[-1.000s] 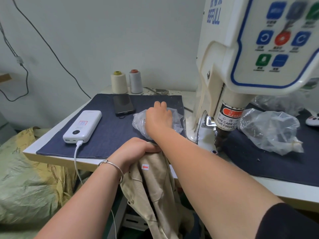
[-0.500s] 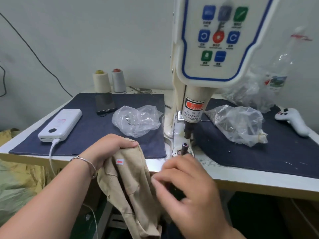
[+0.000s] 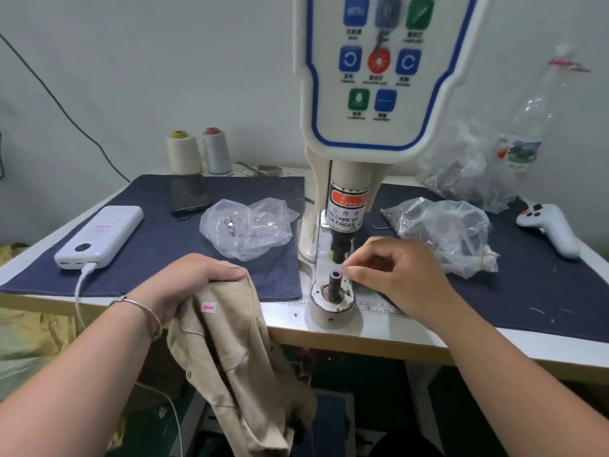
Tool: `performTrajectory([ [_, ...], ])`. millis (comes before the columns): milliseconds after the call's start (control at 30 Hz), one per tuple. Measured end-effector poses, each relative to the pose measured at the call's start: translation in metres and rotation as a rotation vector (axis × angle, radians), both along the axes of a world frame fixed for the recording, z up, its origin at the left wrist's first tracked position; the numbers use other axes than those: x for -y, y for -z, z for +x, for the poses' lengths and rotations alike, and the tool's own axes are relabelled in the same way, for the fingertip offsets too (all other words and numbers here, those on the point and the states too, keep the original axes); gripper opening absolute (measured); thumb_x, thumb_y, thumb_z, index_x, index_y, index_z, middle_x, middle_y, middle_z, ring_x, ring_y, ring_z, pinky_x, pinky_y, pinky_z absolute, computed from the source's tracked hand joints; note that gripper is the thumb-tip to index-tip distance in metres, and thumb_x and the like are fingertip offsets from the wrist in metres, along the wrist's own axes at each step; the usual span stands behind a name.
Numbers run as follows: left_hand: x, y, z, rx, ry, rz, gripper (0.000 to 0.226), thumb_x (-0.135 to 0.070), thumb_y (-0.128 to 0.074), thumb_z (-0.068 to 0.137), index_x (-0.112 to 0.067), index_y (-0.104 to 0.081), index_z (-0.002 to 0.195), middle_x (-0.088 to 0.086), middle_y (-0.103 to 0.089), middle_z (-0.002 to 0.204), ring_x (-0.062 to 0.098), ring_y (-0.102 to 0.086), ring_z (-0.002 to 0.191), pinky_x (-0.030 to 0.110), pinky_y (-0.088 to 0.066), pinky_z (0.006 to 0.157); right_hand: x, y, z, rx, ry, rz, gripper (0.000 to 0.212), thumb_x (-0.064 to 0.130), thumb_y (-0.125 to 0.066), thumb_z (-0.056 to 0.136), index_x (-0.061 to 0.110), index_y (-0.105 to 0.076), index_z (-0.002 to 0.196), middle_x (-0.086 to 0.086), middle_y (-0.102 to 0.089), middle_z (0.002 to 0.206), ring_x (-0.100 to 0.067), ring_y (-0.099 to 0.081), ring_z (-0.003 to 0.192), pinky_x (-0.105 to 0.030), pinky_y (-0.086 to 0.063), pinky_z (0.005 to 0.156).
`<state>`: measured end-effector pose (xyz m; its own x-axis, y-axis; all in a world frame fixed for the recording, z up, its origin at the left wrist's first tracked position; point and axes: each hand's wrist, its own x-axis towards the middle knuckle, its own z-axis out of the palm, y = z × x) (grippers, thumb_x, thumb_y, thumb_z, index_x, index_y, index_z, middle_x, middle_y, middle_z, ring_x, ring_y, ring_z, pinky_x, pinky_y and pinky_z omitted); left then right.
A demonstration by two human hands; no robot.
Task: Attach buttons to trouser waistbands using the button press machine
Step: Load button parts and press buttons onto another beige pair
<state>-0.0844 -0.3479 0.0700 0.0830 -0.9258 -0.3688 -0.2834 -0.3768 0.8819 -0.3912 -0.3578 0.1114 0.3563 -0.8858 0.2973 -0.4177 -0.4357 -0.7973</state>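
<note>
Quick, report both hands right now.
Left hand: closed on the beige trousers.
Right hand: fingertips pinched beside the lower die; contents cannot be told.

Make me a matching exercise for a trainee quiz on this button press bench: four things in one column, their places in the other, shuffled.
Things:
1. power bank
2. beige trousers
3. thread cones
4. white handheld controller

Places:
A. far right of the table
B. held in the left hand, hanging over the table's front edge
C. back of the table by the wall
D. left on the dark cloth, cable plugged in

Pairs: 1-D, 2-B, 3-C, 4-A
</note>
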Motion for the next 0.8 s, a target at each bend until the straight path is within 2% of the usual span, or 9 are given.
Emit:
performTrajectory([
  [100, 0.001, 0.001, 0.001, 0.001, -0.005, 0.0, 0.022, -0.034, -0.077, 0.08, -0.016, -0.082, 0.093, 0.01, -0.078, 0.097, 0.023, -0.074, 0.086, 0.036, -0.055, 0.08, 0.005, -0.003, 0.003, -0.016, -0.039, 0.028, 0.017, 0.013, -0.08, 0.076, 0.026, -0.073, 0.068, 0.005, -0.07, 0.073, -0.011, -0.062, 0.067, -0.013, -0.045, 0.062],
  [167, 0.001, 0.0, 0.002, -0.001, 0.002, 0.006, 0.027, -0.036, -0.081, 0.076, -0.015, -0.082, 0.093, 0.011, -0.078, 0.097, 0.023, -0.074, 0.084, 0.035, -0.055, 0.078, 0.008, -0.005, 0.004, -0.032, -0.046, 0.042, 0.021, 0.016, -0.081, 0.076, 0.031, -0.07, 0.066, 0.011, -0.069, 0.069, -0.001, -0.059, 0.062, -0.009, -0.043, 0.06],
  [233, 0.001, 0.001, 0.002, -0.002, 0.007, 0.01, 0.035, -0.039, -0.084, 0.068, -0.014, -0.081, 0.093, 0.012, -0.078, 0.096, 0.023, -0.074, 0.082, 0.035, -0.055, 0.077, 0.01, -0.006, 0.005, -0.067, -0.045, 0.036, 0.024, 0.018, -0.081, 0.076, 0.034, -0.067, 0.065, 0.016, -0.066, 0.065, 0.002, -0.058, 0.06, -0.009, -0.042, 0.059],
  [300, 0.0, 0.001, 0.002, -0.006, 0.005, 0.004, 0.036, -0.039, -0.084, 0.067, -0.013, -0.081, 0.092, 0.013, -0.078, 0.095, 0.023, -0.074, 0.082, 0.035, -0.055, 0.078, 0.011, -0.006, 0.006, -0.102, -0.046, 0.028, 0.024, 0.018, -0.081, 0.076, 0.034, -0.067, 0.065, 0.017, -0.065, 0.064, 0.001, -0.058, 0.06, -0.009, -0.043, 0.059],
  [467, 0.0, 0.001, 0.002, 0.002, -0.003, 0.01, 0.023, -0.034, -0.078, 0.08, -0.014, -0.081, 0.091, 0.014, -0.077, 0.097, 0.027, -0.073, 0.087, 0.042, -0.056, 0.089, 0.01, -0.006, 0.007, -0.137, -0.055, 0.002, 0.027, 0.017, -0.082, 0.074, 0.036, -0.066, 0.063, 0.017, -0.065, 0.062, 0.0, -0.057, 0.06, -0.01, -0.043, 0.061],
  [667, 0.0, -0.001, 0.001, 0.014, -0.003, 0.011, 0.02, -0.034, -0.077, 0.082, -0.017, -0.082, 0.092, 0.012, -0.078, 0.097, 0.03, -0.073, 0.094, 0.045, -0.056, 0.094, 0.013, -0.006, 0.006, -0.145, -0.064, 0.0, 0.023, 0.017, -0.081, 0.075, 0.034, -0.069, 0.066, 0.011, -0.066, 0.065, -0.005, -0.059, 0.063, -0.015, -0.046, 0.062],
  [800, -0.002, -0.003, 0.001, 0.01, 0.004, 0.026, 0.033, -0.04, -0.081, 0.07, -0.016, -0.081, 0.092, 0.013, -0.077, 0.098, 0.032, -0.073, 0.095, 0.048, -0.055, 0.097, 0.012, -0.006, 0.006, -0.146, -0.056, 0.018, 0.013, 0.017, -0.08, 0.076, 0.028, -0.074, 0.073, 0.004, -0.069, 0.07, -0.015, -0.062, 0.068, -0.024, -0.048, 0.064],
])
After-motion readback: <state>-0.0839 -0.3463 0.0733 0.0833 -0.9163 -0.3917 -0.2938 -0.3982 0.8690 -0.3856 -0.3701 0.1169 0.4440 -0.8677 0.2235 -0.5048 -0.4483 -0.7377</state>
